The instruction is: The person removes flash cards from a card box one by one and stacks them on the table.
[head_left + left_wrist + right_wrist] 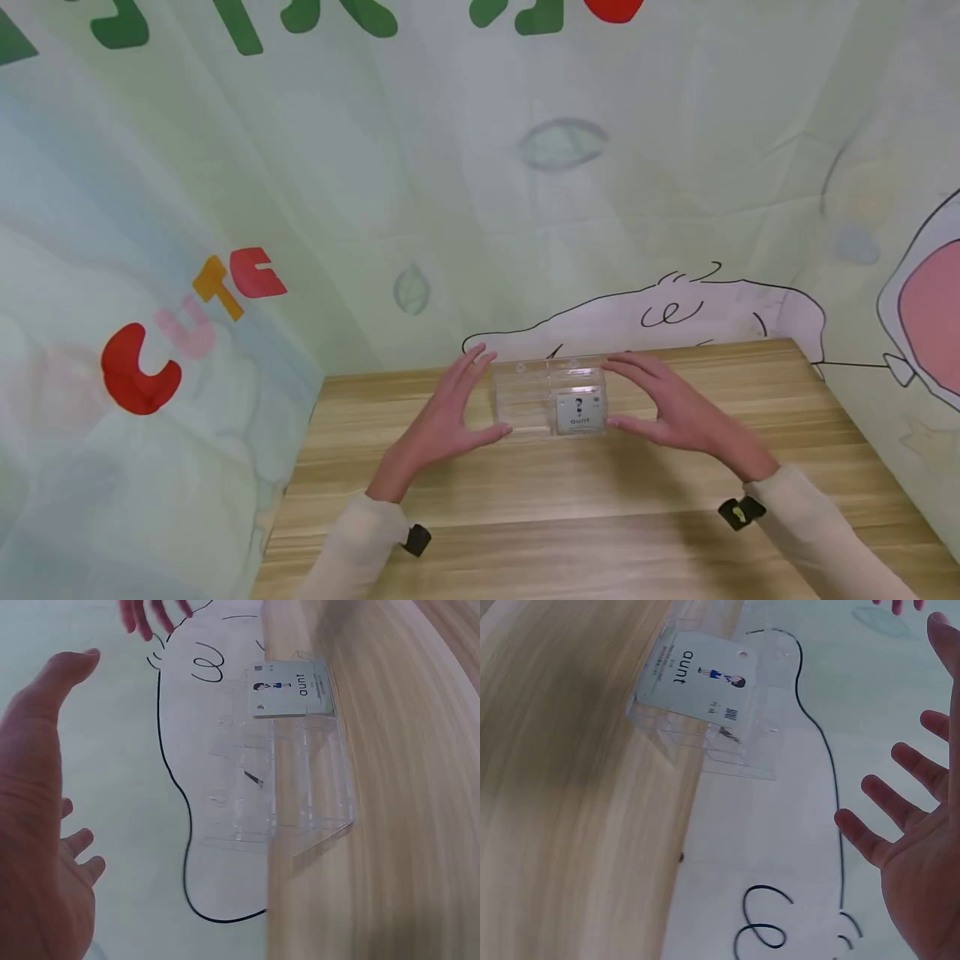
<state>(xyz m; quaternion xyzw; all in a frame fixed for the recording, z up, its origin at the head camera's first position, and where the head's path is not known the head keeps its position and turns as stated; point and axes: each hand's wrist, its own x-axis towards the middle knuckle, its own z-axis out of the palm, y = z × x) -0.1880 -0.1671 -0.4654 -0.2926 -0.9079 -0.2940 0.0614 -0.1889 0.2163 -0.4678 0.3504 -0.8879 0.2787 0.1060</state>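
Observation:
A clear plastic card holder [522,408] with stepped compartments stands on the wooden table near the back wall. In its front right compartment sits a white card [580,414] printed "aunt" with a small figure. My left hand [438,421] is raised at the holder's left side, thumb and fingers spread. My right hand [678,408] mirrors it at the right side, fingertips near the holder's edge in the head view. Both wrist views show the left hand [45,825] and the right hand [922,870] apart from the holder, with nothing in either palm.
The wood-grain table [540,542] reaches back to a printed cloth wall [450,183]. Another cloth wall with coloured letters [141,371] rises on the left. A balloon drawing [933,308] is on the right wall. Dark wrist devices [741,512] sit at both cuffs.

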